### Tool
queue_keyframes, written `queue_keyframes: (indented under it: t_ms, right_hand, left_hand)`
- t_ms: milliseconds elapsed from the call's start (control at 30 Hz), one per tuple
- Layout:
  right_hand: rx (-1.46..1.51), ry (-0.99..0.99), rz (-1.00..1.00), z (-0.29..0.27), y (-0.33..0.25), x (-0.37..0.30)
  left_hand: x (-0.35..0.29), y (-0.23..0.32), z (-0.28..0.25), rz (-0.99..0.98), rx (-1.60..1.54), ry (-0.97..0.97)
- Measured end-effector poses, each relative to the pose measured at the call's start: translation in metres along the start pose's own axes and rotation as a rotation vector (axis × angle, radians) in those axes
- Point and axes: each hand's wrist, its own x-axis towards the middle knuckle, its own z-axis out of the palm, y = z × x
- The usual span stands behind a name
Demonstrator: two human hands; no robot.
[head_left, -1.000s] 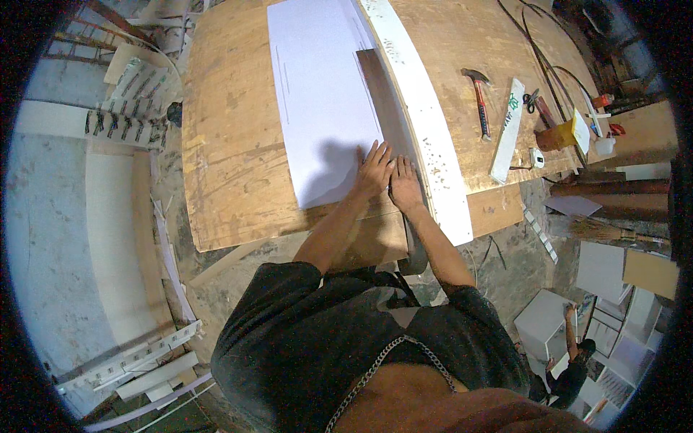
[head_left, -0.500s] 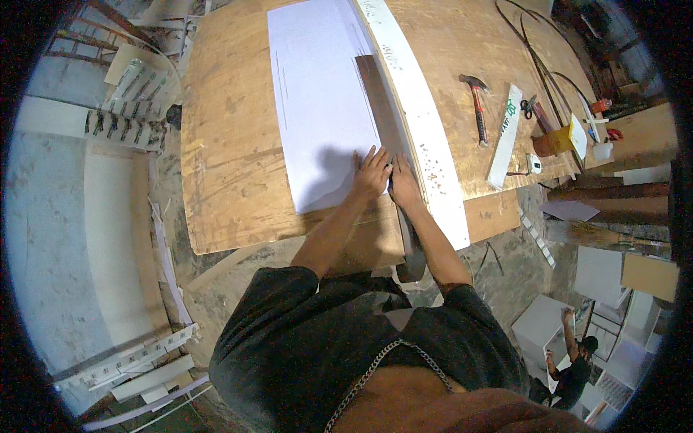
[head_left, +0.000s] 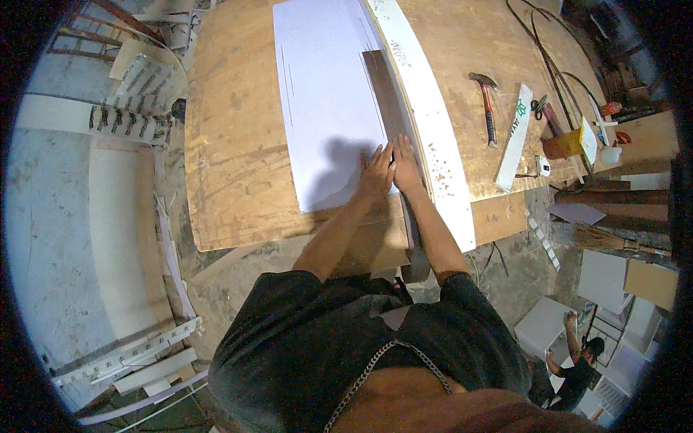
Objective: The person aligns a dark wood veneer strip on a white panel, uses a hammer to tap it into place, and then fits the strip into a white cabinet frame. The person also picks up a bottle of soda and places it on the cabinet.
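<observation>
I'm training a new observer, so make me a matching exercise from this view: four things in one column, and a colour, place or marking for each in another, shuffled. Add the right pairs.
Column one
1. hammer
2. white sheet
3. right hand
4. scissors

Column two
A. over the brown strip, beside the left hand
B. just right of the green-marked white strip
C. red and black
D. bears thin dark lines

Right pairs: 1-C, 2-D, 3-A, 4-B.
</observation>
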Motion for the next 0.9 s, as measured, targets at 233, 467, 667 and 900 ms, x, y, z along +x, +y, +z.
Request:
queue_keyframes:
  t_ms: [233,467,667,900]
  right_hand:
    - [-0.027,-0.072,0.076,0.002,-0.001,0.021]
    - [0.058,-0.065,0.064,-0.006,0.005,0.044]
    - [0.904,0.147,0.284,-0.115,0.02,0.004]
    - [-0.213,0.29,0.707,-0.137,0.206,0.013]
  left_hand:
    - [-0.003,0.003,0.003,-0.016,-0.044,-0.028]
    - [0.011,-0.037,0.06,-0.094,0.271,-0.221]
    - [0.002,-0.004,0.016,-0.133,0.229,-0.138]
    - [-0.007,0.005,0.003,0.066,-0.097,0.06]
